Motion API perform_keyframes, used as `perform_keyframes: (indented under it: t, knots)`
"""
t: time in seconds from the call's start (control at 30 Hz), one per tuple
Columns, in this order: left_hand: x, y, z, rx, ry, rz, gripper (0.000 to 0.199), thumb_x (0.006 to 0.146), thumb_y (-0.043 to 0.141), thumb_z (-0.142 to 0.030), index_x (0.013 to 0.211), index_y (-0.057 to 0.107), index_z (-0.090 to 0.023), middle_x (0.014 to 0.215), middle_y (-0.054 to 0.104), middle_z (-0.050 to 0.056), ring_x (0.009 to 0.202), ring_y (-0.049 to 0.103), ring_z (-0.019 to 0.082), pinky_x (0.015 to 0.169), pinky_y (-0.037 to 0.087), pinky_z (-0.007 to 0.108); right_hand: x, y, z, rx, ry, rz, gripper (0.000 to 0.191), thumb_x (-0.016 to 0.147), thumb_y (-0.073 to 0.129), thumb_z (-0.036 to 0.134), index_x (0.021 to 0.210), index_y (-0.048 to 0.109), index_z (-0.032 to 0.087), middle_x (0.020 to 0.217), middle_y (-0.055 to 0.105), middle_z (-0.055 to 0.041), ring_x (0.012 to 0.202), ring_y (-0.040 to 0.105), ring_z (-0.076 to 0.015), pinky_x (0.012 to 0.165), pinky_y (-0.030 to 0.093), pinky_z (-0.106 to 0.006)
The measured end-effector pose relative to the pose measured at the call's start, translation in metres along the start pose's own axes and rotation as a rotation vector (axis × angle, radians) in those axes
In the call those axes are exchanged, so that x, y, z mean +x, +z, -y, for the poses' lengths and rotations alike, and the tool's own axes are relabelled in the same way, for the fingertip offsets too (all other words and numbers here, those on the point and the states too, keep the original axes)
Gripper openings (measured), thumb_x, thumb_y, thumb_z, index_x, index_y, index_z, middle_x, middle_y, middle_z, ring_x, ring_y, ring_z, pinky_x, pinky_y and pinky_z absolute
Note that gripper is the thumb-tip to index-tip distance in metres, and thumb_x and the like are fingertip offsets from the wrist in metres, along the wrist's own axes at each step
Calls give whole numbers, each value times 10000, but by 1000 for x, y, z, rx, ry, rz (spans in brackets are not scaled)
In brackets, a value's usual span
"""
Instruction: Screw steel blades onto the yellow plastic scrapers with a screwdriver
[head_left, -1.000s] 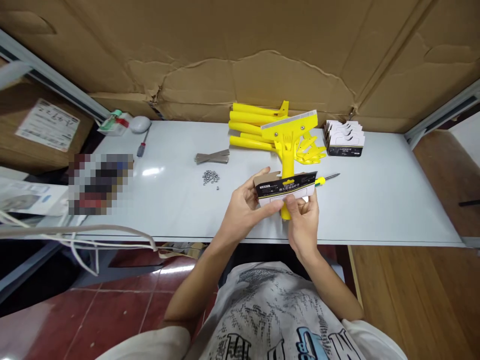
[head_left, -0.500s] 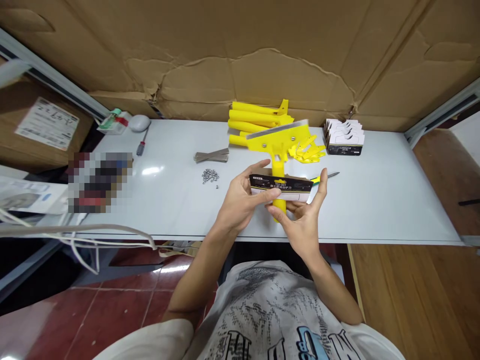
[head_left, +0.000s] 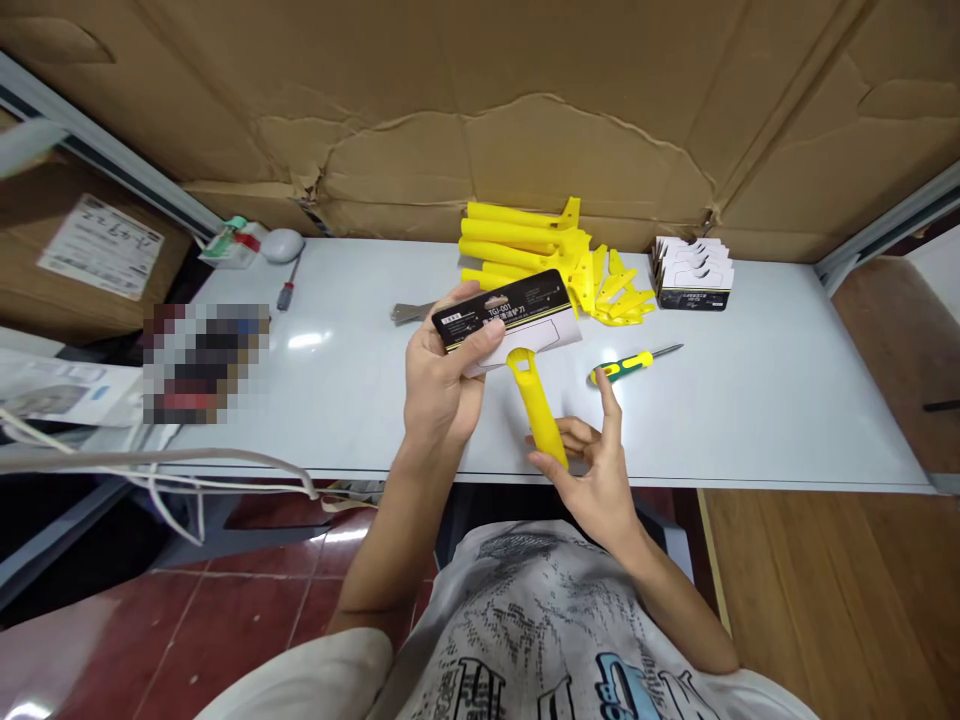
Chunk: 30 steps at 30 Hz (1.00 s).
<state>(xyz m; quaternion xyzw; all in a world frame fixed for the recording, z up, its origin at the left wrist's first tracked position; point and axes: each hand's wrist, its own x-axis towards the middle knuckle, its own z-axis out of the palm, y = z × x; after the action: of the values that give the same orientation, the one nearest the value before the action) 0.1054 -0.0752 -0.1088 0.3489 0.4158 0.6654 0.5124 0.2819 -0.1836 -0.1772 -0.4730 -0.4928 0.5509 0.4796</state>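
Observation:
My left hand [head_left: 444, 395] grips a black-and-white packaging card [head_left: 534, 303], thumb on its printed front. The card covers the head of a yellow scraper [head_left: 538, 410], so its blade is hidden. Below the card the scraper's handle slants down to the right. Around the end of that handle my right hand [head_left: 600, 480] is closed, thumb on one side and fingers on the other, with the index finger stretched up. Just beyond that fingertip lies a yellow-green screwdriver [head_left: 630, 367] on the white table [head_left: 780, 400].
Yellow scraper handles [head_left: 510, 232] and small yellow plastic pieces [head_left: 622, 295] are piled at the back. Folded cards [head_left: 694, 275] stand to their right. Metal blades [head_left: 409, 313] lie partly behind my left hand. A grey screwdriver [head_left: 286, 290] and white cables [head_left: 225, 458] are on the left.
The card has gone up over the scraper's head, which showed above it before. The scraper now tilts the other way. My right hand has shifted down to the handle's end.

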Motion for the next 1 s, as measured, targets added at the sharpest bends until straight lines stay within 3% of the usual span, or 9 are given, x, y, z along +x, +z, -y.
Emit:
perform_keyframes:
  t: [0.1, 0.23, 0.37, 0.47, 0.57, 0.67, 0.73, 0.87, 1.0]
  knots:
    - [-1, -1, 7, -40, -47, -70, 633, 541, 1149, -364, 1054, 796, -249, 1098, 842, 21, 1044, 808, 205, 1003, 684, 334, -7, -11, -1, -89, -117, 8, 1205, 987, 910, 213, 1855, 109, 452, 1243, 844, -27, 1161, 843, -286, 1170, 655, -609]
    - [-21, 14, 23, -79, -155, -25, 639, 509, 1170, -329, 933, 702, -230, 900, 770, -42, 819, 741, 126, 823, 644, 253, -1, -20, 13, -134, -379, -8, 850, 997, 871, 136, 1679, 532, 514, 1553, 742, -31, 1220, 813, -262, 1067, 703, -516]
    - [-25, 26, 20, 83, -162, 234, 544, 658, 1131, -461, 979, 756, -232, 967, 802, 3, 873, 749, 161, 844, 632, 284, 8, -28, 28, -147, -272, -121, 533, 1021, 874, 244, 1515, 762, 409, 1184, 825, -34, 954, 805, -235, 874, 716, -456]
    - [12, 3, -5, 386, 34, 522, 466, 833, 993, -637, 1038, 852, -242, 1185, 851, 103, 1149, 786, 281, 1051, 632, 397, 14, -49, 37, -66, -233, -287, 542, 983, 915, 301, 1502, 782, 376, 1113, 831, -29, 872, 811, -219, 739, 712, -398]
    - [72, -52, -37, 911, 242, 565, 444, 859, 924, -655, 1064, 878, -263, 1240, 853, 112, 1195, 755, 332, 1168, 540, 467, 31, -99, 46, -84, -337, -592, 544, 887, 967, 270, 1409, 836, 349, 1335, 796, -50, 807, 826, -185, 635, 679, -339]
    - [127, -108, -53, 1289, 181, 555, 544, 839, 862, -691, 1142, 853, -239, 1296, 836, 138, 1236, 706, 374, 1205, 466, 508, 70, -177, 53, -189, -392, -807, 536, 792, 923, 58, 1295, 892, 240, 1265, 812, -121, 658, 791, -165, 543, 595, -313]
    - [151, -130, -51, 1426, 143, 622, 647, 779, 882, -715, 1210, 829, -235, 1393, 806, 146, 1341, 641, 400, 1249, 416, 514, 103, -230, 57, -236, -312, -957, 551, 784, 834, -74, 1261, 884, 197, 1221, 825, -139, 630, 785, -171, 553, 573, -337]
    - [172, -141, -34, 1418, 94, 723, 709, 716, 895, -725, 1232, 840, -240, 1367, 790, 144, 1264, 655, 370, 1187, 451, 480, 165, -301, 62, -238, -114, -1147, 603, 837, 679, -177, 1352, 799, 113, 1069, 811, -97, 557, 742, -147, 651, 594, -394]
    - [177, -143, -27, 1364, 44, 711, 644, 705, 878, -682, 1169, 857, -236, 1239, 808, 109, 1103, 688, 301, 1048, 499, 425, 200, -315, 55, -313, -30, -1109, 618, 848, 673, -158, 1415, 777, 65, 1017, 790, -78, 547, 712, -124, 662, 553, -401]
